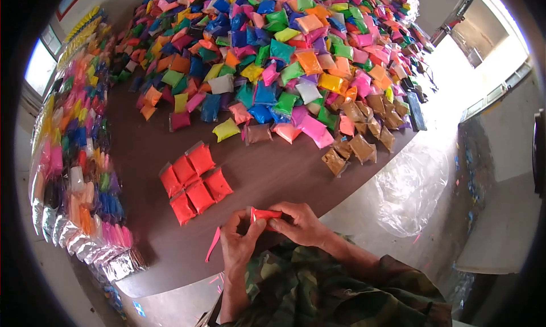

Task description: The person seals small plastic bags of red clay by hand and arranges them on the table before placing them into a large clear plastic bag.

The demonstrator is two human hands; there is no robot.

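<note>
Close to the table's near edge, a small red packet in clear wrap [265, 214] is pinched between both of my hands. My left hand [240, 236] grips its left end, thumb pressed on the front. The thumb and fingers of my right hand [298, 223] close on its right side. Just left of my left hand, a narrow pink strip [213, 245] hangs down over the tabletop. Several similar red packets [199, 195] lie flat in two neat rows on the table, ahead and to the left of my hands.
A big heap of multicoloured packets [278, 54] covers the far part of the brown table [153, 236]. Brown packets [363, 149] sit at its right edge. Stacked bagged packets [79, 150] line the left side. Clear plastic sheeting [412, 190] lies on the floor at right.
</note>
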